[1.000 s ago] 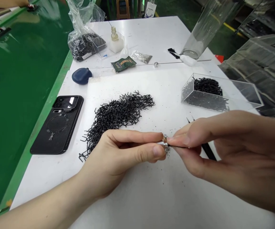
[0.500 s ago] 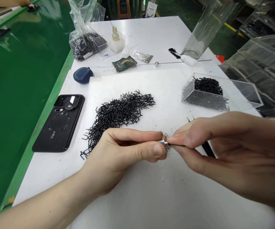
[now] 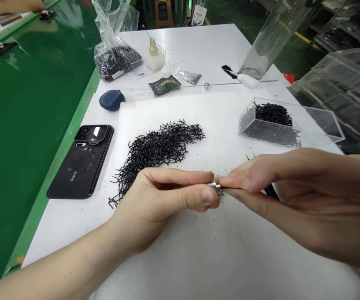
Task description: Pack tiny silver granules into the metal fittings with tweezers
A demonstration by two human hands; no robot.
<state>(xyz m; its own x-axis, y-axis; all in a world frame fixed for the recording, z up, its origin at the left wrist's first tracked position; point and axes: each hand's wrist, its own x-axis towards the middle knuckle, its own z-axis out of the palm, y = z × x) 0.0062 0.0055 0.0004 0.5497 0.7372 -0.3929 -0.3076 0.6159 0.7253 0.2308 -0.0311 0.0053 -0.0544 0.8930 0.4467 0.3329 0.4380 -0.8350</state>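
Observation:
Between the thumb and fingers of my left hand (image 3: pixel 164 200) is a small silvery metal cylinder (image 3: pixel 213 186), mostly covered by the fingers. My right hand (image 3: pixel 279 196) pinches a thin black piece (image 3: pixel 225 188) at the cylinder's right end; the fingers hide most of it. A pair of black tweezers (image 3: pixel 271 191) shows partly behind my right hand, its tips pointing away. Beyond my left hand lies a loose heap of short, bent black tubes (image 3: pixel 159 146) on a white sheet (image 3: pixel 217 108). Tiny dark crumbs are scattered below the fingertips.
A black phone (image 3: pixel 81 162) lies at left, near a dark blue case (image 3: pixel 111 100). At right stands a clear box (image 3: pixel 317 125) holding more black pieces. Toward the back are a plastic bag (image 3: pixel 114 62), a small bottle (image 3: pixel 153 48), a green packet (image 3: pixel 165 85) and a tall clear cylinder (image 3: pixel 264 46).
The view has shifted slightly, so the table things appear a little farther right and lower. Both hands keep nearly the same pose, and the tweezers are more hidden behind my right hand.

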